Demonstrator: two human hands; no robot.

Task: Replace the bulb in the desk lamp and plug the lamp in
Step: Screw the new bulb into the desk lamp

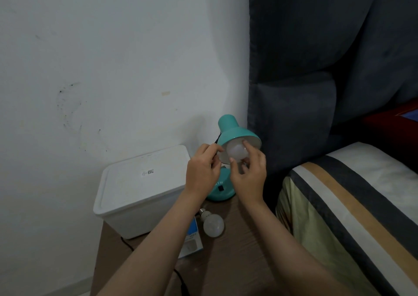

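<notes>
A teal desk lamp [233,130] stands at the back of a brown bedside table [244,246], its shade tilted toward me. A white bulb [236,152] sits inside the shade. My right hand [248,171] has its fingertips around that bulb. My left hand [202,171] pinches the left rim of the shade. A second white bulb [213,224] lies loose on the table in front of the lamp's base [222,188], next to a blue and white bulb box [192,239]. The lamp's plug is out of sight.
A white lidded plastic box [140,189] fills the table's left half. A black cord [181,280] runs over the table's front. A dark padded headboard [316,92] and a bed with a striped cover [350,205] stand at the right. A white wall [113,69] is behind.
</notes>
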